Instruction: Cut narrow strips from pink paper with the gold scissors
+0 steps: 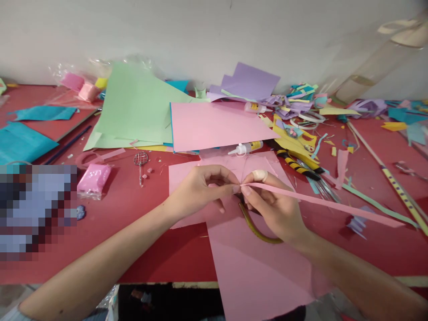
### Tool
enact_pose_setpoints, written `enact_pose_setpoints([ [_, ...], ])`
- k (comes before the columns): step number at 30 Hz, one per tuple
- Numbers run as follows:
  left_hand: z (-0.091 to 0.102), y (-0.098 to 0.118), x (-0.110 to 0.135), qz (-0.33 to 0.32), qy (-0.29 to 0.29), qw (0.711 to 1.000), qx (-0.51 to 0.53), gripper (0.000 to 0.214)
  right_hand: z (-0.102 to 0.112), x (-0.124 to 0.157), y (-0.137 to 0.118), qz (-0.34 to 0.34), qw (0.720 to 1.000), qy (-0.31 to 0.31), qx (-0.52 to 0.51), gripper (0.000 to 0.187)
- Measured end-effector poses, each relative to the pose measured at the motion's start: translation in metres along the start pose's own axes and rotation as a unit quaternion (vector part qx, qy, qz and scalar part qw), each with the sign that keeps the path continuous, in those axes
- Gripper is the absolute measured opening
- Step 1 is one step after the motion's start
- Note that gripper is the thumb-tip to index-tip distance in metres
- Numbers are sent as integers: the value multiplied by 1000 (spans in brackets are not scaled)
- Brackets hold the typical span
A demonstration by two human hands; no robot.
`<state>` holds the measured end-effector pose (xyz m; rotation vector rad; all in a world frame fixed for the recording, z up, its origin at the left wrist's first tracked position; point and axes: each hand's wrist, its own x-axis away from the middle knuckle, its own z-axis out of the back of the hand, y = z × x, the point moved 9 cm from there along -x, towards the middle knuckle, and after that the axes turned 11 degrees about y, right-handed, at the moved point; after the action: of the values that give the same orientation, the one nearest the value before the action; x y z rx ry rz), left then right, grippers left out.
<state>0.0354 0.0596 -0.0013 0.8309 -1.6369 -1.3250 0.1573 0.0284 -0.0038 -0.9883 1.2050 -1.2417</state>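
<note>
A narrow pink paper strip (321, 203) trails off to the right from between my two hands. My left hand (209, 183) pinches its near end between thumb and fingertips. Close against it, my right hand (277, 200) grips the same strip with thumb and forefinger; a pale bandage (259, 175) wraps one of its fingers. A curved olive-yellow band (256, 229) shows below the hands, partly hidden by the right one, and I cannot tell whether it is held. Large pink paper sheets (254, 276) lie beneath, one hanging over the table's front edge.
Beyond my hands lie a glue bottle (249, 147), black-and-yellow pliers (294, 162), a pink sheet (217, 125) and a green sheet (133, 107). Paper scraps (301, 100) crowd the back right, near a bamboo flute (397, 183). At left are a pink clay packet (94, 178) and teal paper (25, 142).
</note>
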Motion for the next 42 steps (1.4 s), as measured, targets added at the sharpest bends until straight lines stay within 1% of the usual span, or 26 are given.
enact_pose_setpoints([
  [7,0,3,2,-21,4,1000,-21,18,0,0,1,-4,1000,-1,-26,6],
  [13,1,7,3,-46,11,998,-47,13,4,1,-5,17,999,26,-17,8],
  [15,2,7,2,-50,17,997,-60,12,4,0,-3,5,999,28,-14,10],
  [18,3,7,2,-50,17,996,-73,11,1,-1,4,-33,999,14,-20,11],
  [23,3,8,1,-48,9,996,-80,12,-1,-3,6,-63,996,7,-63,15],
  [25,2,9,1,-61,13,994,-86,13,-1,-3,7,-79,993,12,-83,15],
  [27,4,13,2,-94,39,989,-107,12,0,-4,10,-98,990,19,-103,15],
  [29,7,18,4,-148,77,975,-149,9,1,-5,14,-117,985,20,-122,15],
  [31,6,26,9,-219,103,949,-202,7,0,-5,17,-133,981,16,-144,14],
  [34,1,38,21,-334,126,894,-271,8,-2,-5,21,-149,975,14,-164,13],
  [36,-1,43,27,-391,142,854,-313,8,-2,-5,22,-155,973,22,-169,13],
  [39,-4,47,33,-436,165,804,-368,8,-1,-5,23,-153,974,34,-166,14],
  [42,-6,48,36,-464,173,772,-398,9,1,-5,24,-151,975,41,-160,16],
])
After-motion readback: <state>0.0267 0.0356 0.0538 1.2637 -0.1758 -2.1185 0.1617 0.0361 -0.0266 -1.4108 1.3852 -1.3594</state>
